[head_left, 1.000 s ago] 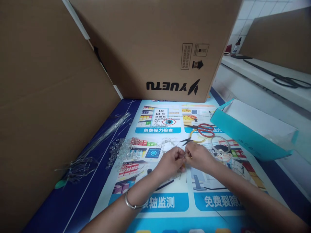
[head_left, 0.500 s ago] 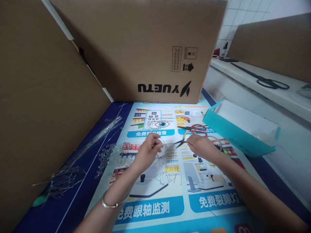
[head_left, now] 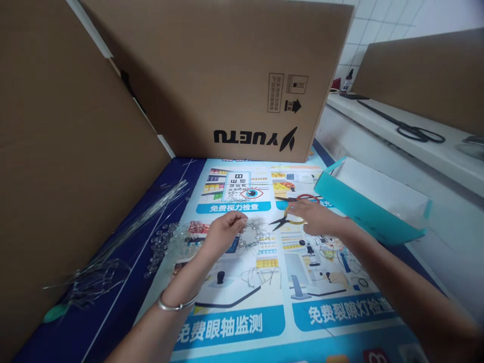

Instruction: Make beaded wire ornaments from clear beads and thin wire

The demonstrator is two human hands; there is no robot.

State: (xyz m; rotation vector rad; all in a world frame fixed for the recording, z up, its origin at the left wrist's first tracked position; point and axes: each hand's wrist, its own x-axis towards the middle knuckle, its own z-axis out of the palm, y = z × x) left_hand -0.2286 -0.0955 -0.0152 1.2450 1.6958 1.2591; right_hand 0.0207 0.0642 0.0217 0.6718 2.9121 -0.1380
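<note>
My left hand (head_left: 227, 229) is closed in a pinch on a thin wire ring (head_left: 257, 233) that seems to carry small clear beads. Its fine strands are hard to make out against the printed sheet. My right hand (head_left: 319, 217) has its fingers apart, over the handles of yellow-handled pliers (head_left: 280, 222). The pliers lie with jaws parted, pointing left. Just beyond them, red-handled scissors (head_left: 312, 197) are partly covered by that hand. Loose clear beads (head_left: 162, 242) are spread left of my left hand. Bent wire pieces (head_left: 260, 277) lie nearer me.
A bundle of straight wires (head_left: 143, 214) lies along the left. Large cardboard panels (head_left: 189, 75) stand at the back and left. To the right sits an open teal box (head_left: 370, 212). Large black scissors (head_left: 416, 132) rest on the white ledge (head_left: 446, 156).
My right hand has loosened from a closed shape over the pliers and shifted slightly right, baring the yellow handles. My left hand has moved a little down and left with the wire ring.
</note>
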